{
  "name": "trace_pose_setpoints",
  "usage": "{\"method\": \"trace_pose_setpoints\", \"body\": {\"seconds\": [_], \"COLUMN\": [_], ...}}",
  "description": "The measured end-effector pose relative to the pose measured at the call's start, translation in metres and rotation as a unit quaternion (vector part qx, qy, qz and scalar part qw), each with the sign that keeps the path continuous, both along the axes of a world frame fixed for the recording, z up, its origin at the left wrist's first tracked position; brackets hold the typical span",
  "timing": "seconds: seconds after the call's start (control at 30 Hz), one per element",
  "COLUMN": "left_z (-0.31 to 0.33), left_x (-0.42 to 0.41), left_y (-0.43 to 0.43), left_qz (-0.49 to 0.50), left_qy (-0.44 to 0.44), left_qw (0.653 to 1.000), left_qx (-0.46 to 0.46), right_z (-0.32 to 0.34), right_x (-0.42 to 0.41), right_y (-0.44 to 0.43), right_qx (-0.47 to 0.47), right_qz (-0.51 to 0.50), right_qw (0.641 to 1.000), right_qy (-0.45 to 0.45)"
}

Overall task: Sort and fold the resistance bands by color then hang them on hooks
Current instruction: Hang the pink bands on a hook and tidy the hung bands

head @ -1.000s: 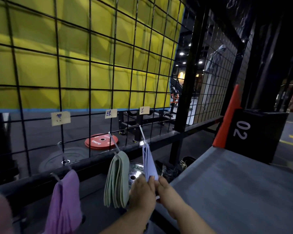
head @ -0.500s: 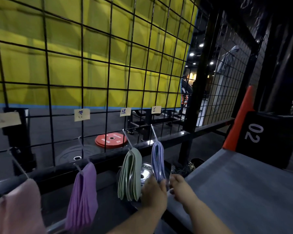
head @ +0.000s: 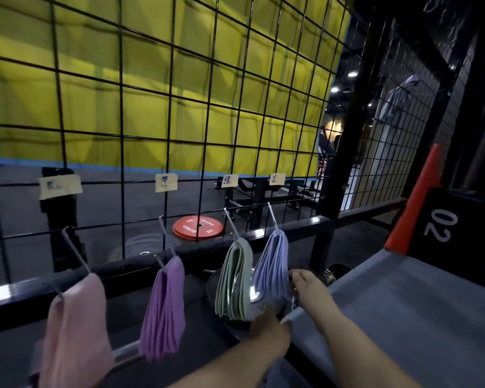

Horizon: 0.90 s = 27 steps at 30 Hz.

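Observation:
Four folded bundles of resistance bands hang on metal hooks along a black wire grid [head: 207,141]. From left to right they are the pink bands [head: 76,331], purple bands [head: 164,309], green bands [head: 234,281] and blue bands [head: 273,264]. A paper label [head: 165,182] is clipped to the grid above each hook. My right hand [head: 310,289] is beside the blue bands, its fingertips at their lower right edge without a clear grip. My left hand [head: 269,329] is lower, below the green and blue bands, and holds nothing I can see.
A grey padded surface [head: 403,303] stretches to the right, with a black box marked 02 [head: 454,233] and its orange edge at the back. A black rail [head: 179,256] runs under the grid. A red weight plate [head: 198,226] lies on the floor beyond.
Both hands were pinching the blue bands at the hook. My left hand has let go and dropped down. My right hand has slid off to the bundle's right side. The view has shifted left.

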State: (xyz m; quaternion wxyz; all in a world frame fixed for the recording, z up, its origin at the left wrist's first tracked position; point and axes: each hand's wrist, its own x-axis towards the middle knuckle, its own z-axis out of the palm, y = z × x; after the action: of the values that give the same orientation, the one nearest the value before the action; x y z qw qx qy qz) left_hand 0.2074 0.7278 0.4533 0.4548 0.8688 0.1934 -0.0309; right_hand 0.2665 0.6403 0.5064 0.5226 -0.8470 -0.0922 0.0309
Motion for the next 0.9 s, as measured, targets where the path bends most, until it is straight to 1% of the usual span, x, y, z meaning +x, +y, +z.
{"method": "trace_pose_setpoints", "body": {"seconds": [0.07, 0.1, 0.13, 0.17, 0.2, 0.27, 0.3, 0.37, 0.4, 0.43, 0.47, 0.57, 0.67, 0.73, 0.8, 0.9], "left_z": [-0.002, -0.001, 0.004, 0.006, 0.010, 0.026, 0.034, 0.052, 0.061, 0.069, 0.076, 0.085, 0.090, 0.092, 0.092, 0.092], "left_x": [-0.010, -0.017, -0.026, -0.035, -0.047, -0.070, -0.076, -0.080, -0.077, -0.074, -0.069, -0.057, -0.054, -0.055, -0.056, -0.058], "left_y": [0.004, 0.006, 0.009, 0.013, 0.018, 0.029, 0.036, 0.051, 0.057, 0.064, 0.069, 0.079, 0.079, 0.078, 0.079, 0.081], "left_qz": [-0.026, -0.037, -0.040, -0.035, -0.021, 0.016, 0.050, 0.139, 0.178, 0.203, 0.211, 0.179, 0.142, 0.143, 0.159, 0.179], "left_qy": [0.002, -0.022, -0.066, -0.128, -0.205, -0.356, -0.417, -0.491, -0.495, -0.480, -0.456, -0.386, -0.348, -0.344, -0.356, -0.375], "left_qw": [0.999, 0.998, 0.996, 0.990, 0.978, 0.934, 0.907, 0.860, 0.850, 0.853, 0.865, 0.905, 0.926, 0.928, 0.920, 0.910], "left_qx": [0.020, 0.036, 0.048, 0.051, 0.034, -0.014, -0.017, 0.007, 0.013, 0.014, 0.008, 0.008, 0.021, 0.020, 0.020, 0.007], "right_z": [0.004, 0.006, 0.009, 0.012, 0.016, 0.023, 0.027, 0.035, 0.038, 0.041, 0.043, 0.049, 0.051, 0.051, 0.051, 0.049], "right_x": [-0.009, -0.013, -0.019, -0.023, -0.028, -0.035, -0.037, -0.043, -0.045, -0.047, -0.047, -0.047, -0.047, -0.047, -0.047, -0.048], "right_y": [0.006, 0.008, 0.012, 0.015, 0.019, 0.027, 0.032, 0.042, 0.048, 0.054, 0.059, 0.072, 0.077, 0.078, 0.078, 0.078], "right_qx": [-0.008, -0.002, 0.006, 0.008, 0.004, 0.000, 0.001, 0.004, 0.005, 0.002, -0.003, -0.004, 0.020, 0.043, 0.063, 0.067], "right_qz": [0.022, 0.029, 0.037, 0.044, 0.050, 0.065, 0.075, 0.094, 0.100, 0.106, 0.112, 0.132, 0.127, 0.121, 0.123, 0.135], "right_qw": [1.000, 0.999, 0.999, 0.998, 0.997, 0.993, 0.991, 0.987, 0.986, 0.983, 0.980, 0.978, 0.981, 0.983, 0.984, 0.983], "right_qy": [-0.018, -0.022, -0.026, -0.038, -0.058, -0.098, -0.112, -0.128, -0.136, -0.149, -0.162, -0.161, -0.144, -0.133, -0.115, -0.106]}}
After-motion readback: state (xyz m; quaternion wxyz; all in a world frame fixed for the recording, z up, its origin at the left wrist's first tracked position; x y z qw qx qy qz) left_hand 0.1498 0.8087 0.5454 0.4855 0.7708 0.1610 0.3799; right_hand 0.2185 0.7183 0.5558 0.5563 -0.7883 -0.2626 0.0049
